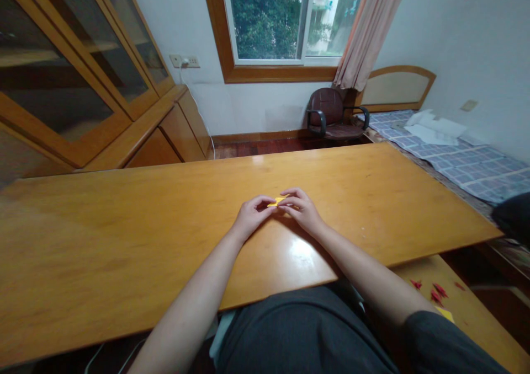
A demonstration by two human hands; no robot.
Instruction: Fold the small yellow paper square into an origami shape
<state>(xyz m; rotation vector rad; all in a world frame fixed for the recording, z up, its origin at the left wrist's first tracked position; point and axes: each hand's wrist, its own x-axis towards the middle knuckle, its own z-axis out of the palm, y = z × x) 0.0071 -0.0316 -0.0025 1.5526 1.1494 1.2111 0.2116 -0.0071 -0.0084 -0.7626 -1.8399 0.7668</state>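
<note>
A small piece of folded yellow paper is held between my two hands, just above the middle of the wooden table. My left hand pinches its left end between thumb and fingers. On the other side, my right hand grips the right end with thumb and forefinger, its other fingers bent above. The fingertips nearly meet and hide part of the paper, so its exact folded shape cannot be made out.
At the lower right, a lower wooden surface bears several small red folded paper pieces and a yellow paper. Beyond the table stand an office chair and a bed. A glass-door cabinet is at the left.
</note>
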